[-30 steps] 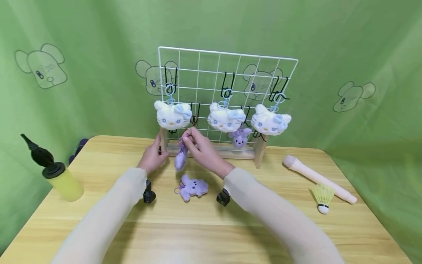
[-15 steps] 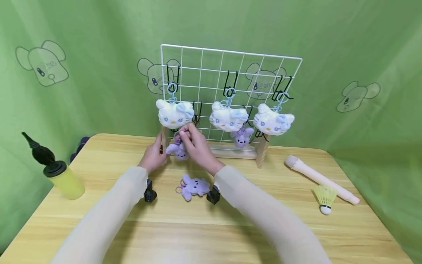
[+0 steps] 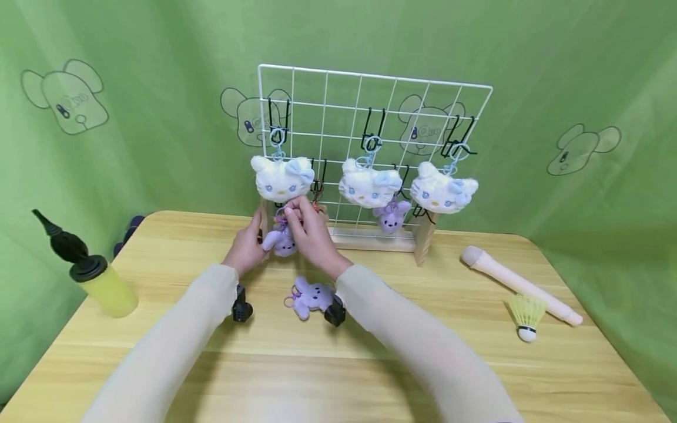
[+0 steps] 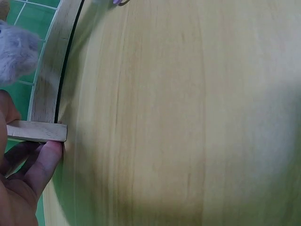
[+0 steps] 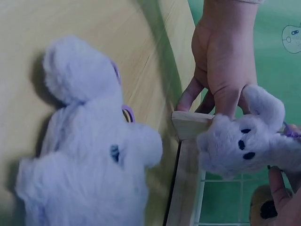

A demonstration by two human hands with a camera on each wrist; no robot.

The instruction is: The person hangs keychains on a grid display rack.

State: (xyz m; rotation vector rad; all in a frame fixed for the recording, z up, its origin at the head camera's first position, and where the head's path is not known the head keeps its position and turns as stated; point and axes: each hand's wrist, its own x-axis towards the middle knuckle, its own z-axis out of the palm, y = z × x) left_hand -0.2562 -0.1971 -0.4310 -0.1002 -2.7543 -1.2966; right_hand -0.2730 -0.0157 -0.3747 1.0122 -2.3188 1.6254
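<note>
My right hand (image 3: 313, 232) pinches the purple ring of a lilac plush keychain (image 3: 284, 241), which hangs at the lower left of a white wire grid rack (image 3: 376, 74). In the right wrist view the same plush shows its dark eyes and nose, with the right fingertips at the lower right. My left hand (image 3: 247, 247) grips the wooden left foot (image 4: 40, 131) of the rack, thumb and fingers on either side of it. A second lilac plush keychain (image 3: 311, 295) lies on the table below the hands, partly covered by the right wrist camera.
White cat-head plush keychains (image 3: 282, 179) hang from the upper black hooks. Another lilac plush (image 3: 392, 217) hangs lower right. A brownish plush (image 5: 263, 207) hangs behind the right hand. A yellow pump bottle (image 3: 108, 291) stands left; a pink microphone (image 3: 520, 286) and yellow shuttlecock (image 3: 527, 317) lie right.
My right hand has moved left with the lilac plush, bringing it to the rack's left side below the cat head, and the plush has turned its face outward. The left hand keeps its grip.
</note>
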